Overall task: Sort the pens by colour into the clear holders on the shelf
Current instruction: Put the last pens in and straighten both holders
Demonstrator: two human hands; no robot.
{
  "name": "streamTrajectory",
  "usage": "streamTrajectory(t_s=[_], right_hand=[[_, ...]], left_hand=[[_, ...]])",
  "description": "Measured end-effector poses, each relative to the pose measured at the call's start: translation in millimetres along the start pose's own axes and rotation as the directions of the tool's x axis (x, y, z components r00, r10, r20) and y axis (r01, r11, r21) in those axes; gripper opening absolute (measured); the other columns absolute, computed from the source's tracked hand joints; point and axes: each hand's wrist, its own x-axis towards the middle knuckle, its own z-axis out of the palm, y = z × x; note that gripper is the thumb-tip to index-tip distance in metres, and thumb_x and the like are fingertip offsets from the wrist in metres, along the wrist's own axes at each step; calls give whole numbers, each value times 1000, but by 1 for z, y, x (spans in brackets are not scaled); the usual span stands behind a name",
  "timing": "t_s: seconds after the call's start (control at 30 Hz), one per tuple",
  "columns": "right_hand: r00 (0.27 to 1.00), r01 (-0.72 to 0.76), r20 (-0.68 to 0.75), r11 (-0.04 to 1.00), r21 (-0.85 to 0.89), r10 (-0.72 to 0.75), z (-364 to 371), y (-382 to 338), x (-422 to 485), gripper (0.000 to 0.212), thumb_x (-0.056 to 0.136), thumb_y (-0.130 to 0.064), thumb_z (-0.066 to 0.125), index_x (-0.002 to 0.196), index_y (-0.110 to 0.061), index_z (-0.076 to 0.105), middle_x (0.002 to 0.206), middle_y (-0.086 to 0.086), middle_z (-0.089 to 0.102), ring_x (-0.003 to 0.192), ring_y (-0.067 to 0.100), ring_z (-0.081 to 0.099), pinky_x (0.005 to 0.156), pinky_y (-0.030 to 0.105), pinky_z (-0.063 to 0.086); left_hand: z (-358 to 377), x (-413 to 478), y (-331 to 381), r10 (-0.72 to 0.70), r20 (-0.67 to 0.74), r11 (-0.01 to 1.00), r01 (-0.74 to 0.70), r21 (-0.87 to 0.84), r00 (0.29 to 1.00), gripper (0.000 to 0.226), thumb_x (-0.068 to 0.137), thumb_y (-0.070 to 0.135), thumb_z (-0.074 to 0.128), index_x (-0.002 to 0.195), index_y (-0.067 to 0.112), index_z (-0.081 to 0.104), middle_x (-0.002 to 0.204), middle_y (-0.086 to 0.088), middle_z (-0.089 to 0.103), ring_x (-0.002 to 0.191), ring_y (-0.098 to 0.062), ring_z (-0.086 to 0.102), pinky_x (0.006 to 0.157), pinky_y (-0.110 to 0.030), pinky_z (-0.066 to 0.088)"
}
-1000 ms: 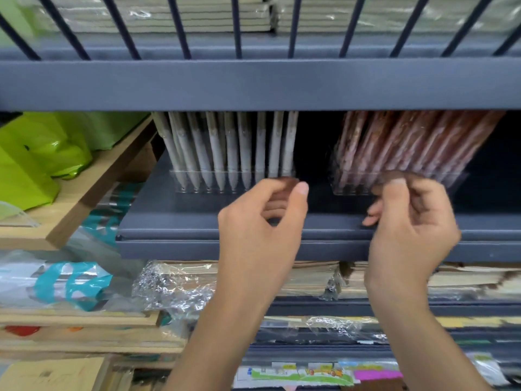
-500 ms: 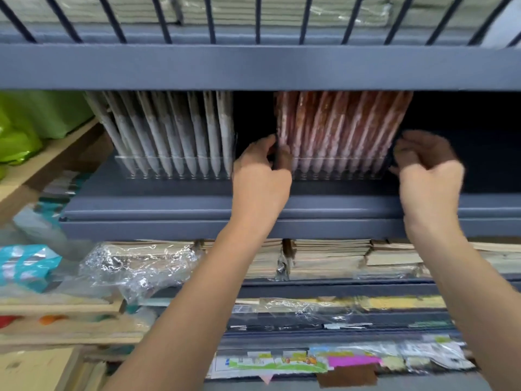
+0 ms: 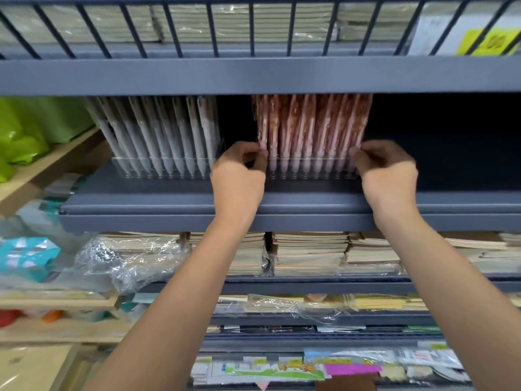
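Two clear holders stand on the grey shelf (image 3: pixel 169 204). The left clear holder (image 3: pixel 121 169) carries a row of several packaged grey-white pens (image 3: pixel 158 131). The right clear holder (image 3: pixel 310 172) carries a row of several packaged pink-brown pens (image 3: pixel 310 122). My left hand (image 3: pixel 239 170) grips the left end of the pink row, fingers curled round the outermost pack and the holder's end. My right hand (image 3: pixel 386 170) grips the right end of the same row in the same way. Both arms reach up from below.
A railed upper shelf (image 3: pixel 253 74) hangs just above the pens. Dark open shelf space (image 3: pixel 451 142) lies right of the pink row. Stacked notebooks (image 3: pixel 310 252) and plastic wrap (image 3: pixel 127 258) fill the shelf below. Green bags (image 3: pixel 25 136) sit on a wooden shelf at the left.
My left hand went from in front of the grey-white pens to the left end of the pink row. My right hand shifted to the row's right end. The view moved right.
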Motion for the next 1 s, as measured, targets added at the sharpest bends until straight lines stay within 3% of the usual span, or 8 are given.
streamTrajectory(t_s=[0.2, 0.5, 0.73, 1.0], right_hand=[[999, 28, 26, 998, -56, -27, -4, 3, 0, 5, 90, -24, 66, 95, -24, 66, 79, -8, 67, 69, -1, 60, 62, 6, 44], [998, 55, 0, 992, -114, -55, -3, 4, -4, 16, 91, -23, 64, 105, -18, 69, 83, -7, 66, 74, -6, 59, 61, -2, 39], [997, 73, -5, 985, -157, -75, -3, 1, -7, 20, 91, -23, 62, 109, -16, 70, 87, -4, 66, 79, 8, 61, 60, -5, 36], [998, 45, -29, 991, -124, -49, -2, -4, -9, 16, 88, -22, 64, 103, -20, 69, 80, -11, 65, 74, -5, 60, 60, -4, 37]], left_hand=[[1, 0, -1, -18, -26, 1000, 18, -4, 999, 8, 90, 18, 71, 96, 12, 69, 88, -6, 74, 84, -23, 71, 78, -41, 57], [3, -2, -4, 12, -48, 1000, -11, 10, 999, 12, 90, 20, 72, 97, 11, 69, 88, -5, 74, 85, -20, 71, 78, -41, 57], [3, -2, -7, 21, -65, 1000, -21, 0, 998, 9, 89, 20, 73, 93, 14, 67, 87, -4, 74, 84, -19, 72, 78, -42, 57], [1, -12, 7, 101, -143, 991, -87, 101, 985, 8, 86, 33, 70, 89, 27, 65, 87, 0, 69, 74, -18, 65, 71, -39, 55]])
